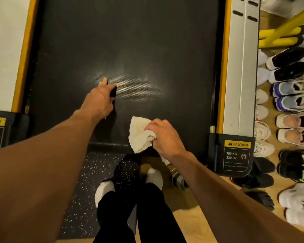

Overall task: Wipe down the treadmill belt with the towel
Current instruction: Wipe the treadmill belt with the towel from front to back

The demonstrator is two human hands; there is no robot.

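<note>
Wiping under way at the near end of the treadmill belt

At far left a yellow label reads only "…TION". The left hand (99, 98) rests on the black textured treadmill belt (126, 41), fingers curled under so I cannot tell their state. To its right, the right hand (162, 136) is closed around the bunched white terry towel (139, 135) by the belt's near edge. Next, judging by this, the towel should sweep outward across the belt. The right corner label (237, 155) reads "CAUTION 150 KG 330 LB".

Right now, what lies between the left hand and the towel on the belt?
Nothing: in the head view only bare black belt separates the left hand from the towel gripped by the right hand.
</note>
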